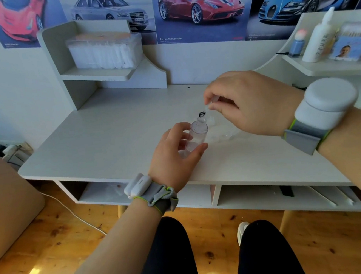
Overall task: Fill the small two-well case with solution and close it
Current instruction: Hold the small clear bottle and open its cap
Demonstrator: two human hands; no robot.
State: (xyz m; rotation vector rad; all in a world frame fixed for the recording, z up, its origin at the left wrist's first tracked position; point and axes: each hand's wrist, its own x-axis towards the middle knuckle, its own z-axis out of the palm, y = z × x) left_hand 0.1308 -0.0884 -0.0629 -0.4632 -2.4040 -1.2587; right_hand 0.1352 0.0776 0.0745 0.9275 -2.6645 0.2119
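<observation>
While the left hand [172,153] curls round a small clear plastic bottle of solution [197,132], held upright just above the white wooden desk [107,131], the right hand [250,104] pinches a tiny clear piece [212,101] between thumb and forefinger just above the bottle's neck, where a thin black loop [201,113] sits. It is too small to tell whether the piece is a cap or a stopper. The small two-well case [226,135] seems to be the faint, see-through shape lying on the desk just beyond the bottle and under the right hand; whether its lids are open cannot be told. Likely risks: a squeeze on the soft bottle with its neck uncovered could spill solution onto the desk, the tiny piece could slip from the pinch and roll off, and the nearly invisible case could be knocked by the right wrist or missed when pouring. Nothing stands between the bottle and the case, though the right hand hangs directly over it. Well apart, a clear lidded box of white pads [106,50] rests on a left shelf. On a right shelf stand a tall white squeeze bottle [321,37], a little blue bottle with a pink round top [297,45] and a box of cotton swabs [354,42]. Car posters [200,6] line the wall behind.
</observation>
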